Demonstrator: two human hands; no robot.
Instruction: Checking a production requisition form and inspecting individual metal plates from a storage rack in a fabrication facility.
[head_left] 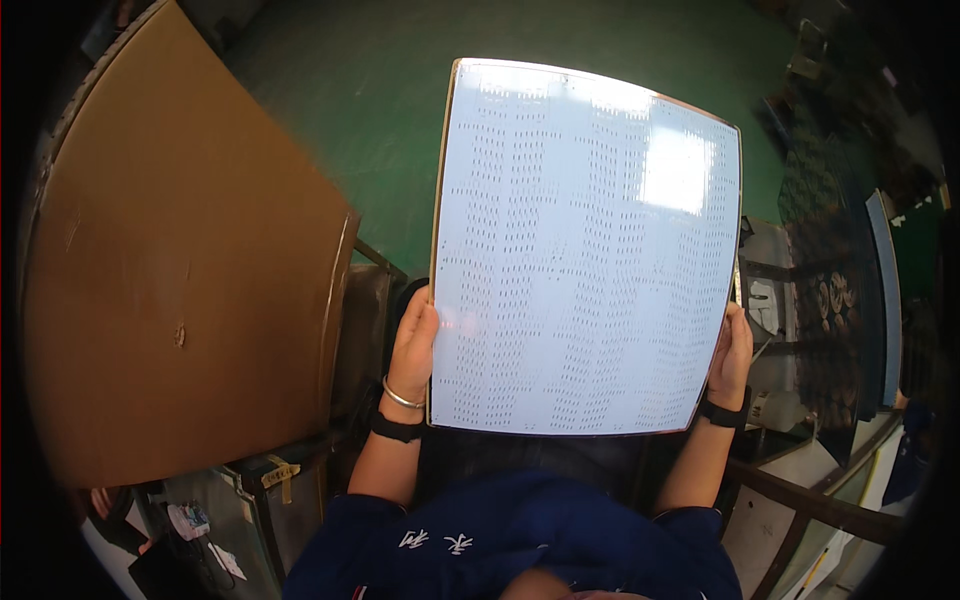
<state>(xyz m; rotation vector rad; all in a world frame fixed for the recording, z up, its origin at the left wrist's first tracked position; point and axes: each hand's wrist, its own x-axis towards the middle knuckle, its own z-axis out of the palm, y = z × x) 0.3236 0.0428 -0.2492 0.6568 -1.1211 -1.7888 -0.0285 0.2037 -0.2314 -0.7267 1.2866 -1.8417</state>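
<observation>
A large, glossy, pale blue-white rectangular panel (560, 350) is held up in front of me. Rows of small dark marks, grouped in columns, cover its face, and a bright light reflects near its upper right. My left hand (412, 345) grips the lower left edge, its fingers partly hidden behind the panel. On the opposite edge, at about the same height, my right hand (733, 350) is closed round the side. Both wrists wear black bands, and a bracelet (402, 393) circles the left one.
To the left stands a big brown board or carton side (190, 270), above a dark metal frame (265, 500) with yellow tape. Racks with dark panels (830, 290) and a blue-edged sheet (884, 300) are on the right. Green floor (370, 110) lies beyond.
</observation>
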